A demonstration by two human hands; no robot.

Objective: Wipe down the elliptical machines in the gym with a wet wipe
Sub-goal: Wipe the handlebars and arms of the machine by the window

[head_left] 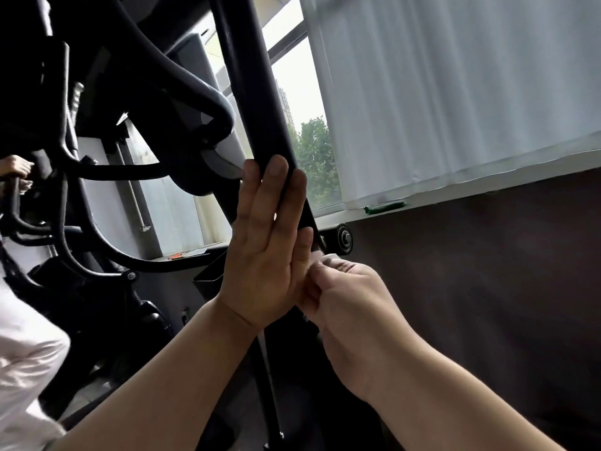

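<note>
Black painted metal is seen in the middle: a slanted bar [260, 92] of the elliptical machine, which runs from the top edge down to a round pivot bolt [344, 241]. The left hand [263, 255] is laid flat against this bar, with its fingers [276, 190] straight and kept close side by side; nothing is held in it. The right hand [351, 307] is placed just beside the thumb side of the left one, below the bolt, and its fingers are curled. A small white piece of the wet wipe [328, 257] is pinched between its thumb and fingertips, near the lower end of the bar. Most of the wipe is hidden by the two hands, so it cannot be told whether the metal is touched by it.

Curved black handlebars [182, 76] are seen at the upper left. At the far left edge another person's hand [18, 166] is closed around a handle, and a white garment [26, 369] is seen below it. To the right, a white curtain [455, 92] is hung over the window, and green trees [315, 151] are seen through the uncovered glass. A green object [385, 206] is laid on the window sill [487, 193], well apart from the hands. Under the sill a dark wall [487, 288] is seen.
</note>
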